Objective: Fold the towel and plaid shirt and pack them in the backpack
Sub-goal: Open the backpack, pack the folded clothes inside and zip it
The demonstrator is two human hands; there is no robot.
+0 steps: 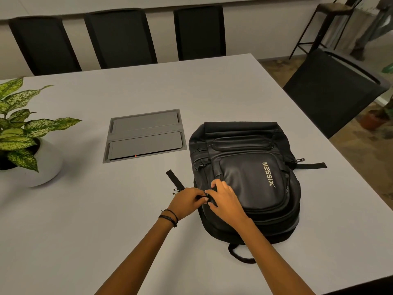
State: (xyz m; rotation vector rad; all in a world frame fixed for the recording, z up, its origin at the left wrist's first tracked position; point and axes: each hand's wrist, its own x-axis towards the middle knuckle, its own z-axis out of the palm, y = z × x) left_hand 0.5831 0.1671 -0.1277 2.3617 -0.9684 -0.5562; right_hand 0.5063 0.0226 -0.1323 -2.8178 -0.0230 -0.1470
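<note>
A black backpack [251,167] with white lettering lies flat on the grey table [106,220], its zips closed as far as I can see. At the bag's left side, both my hands meet on a small black buckle or strap piece. My left hand [187,201] pinches it from the left. My right hand [225,199] rests over the bag's edge with its fingers curled onto the same piece. A loose black strap [173,177] lies on the table just beyond my left hand. No towel or plaid shirt is in view.
A potted plant [23,133] in a white pot stands at the table's left. A grey recessed cable box [144,135] sits in the table's middle. Black chairs [119,37] line the far side, and another chair [331,88] stands at the right edge.
</note>
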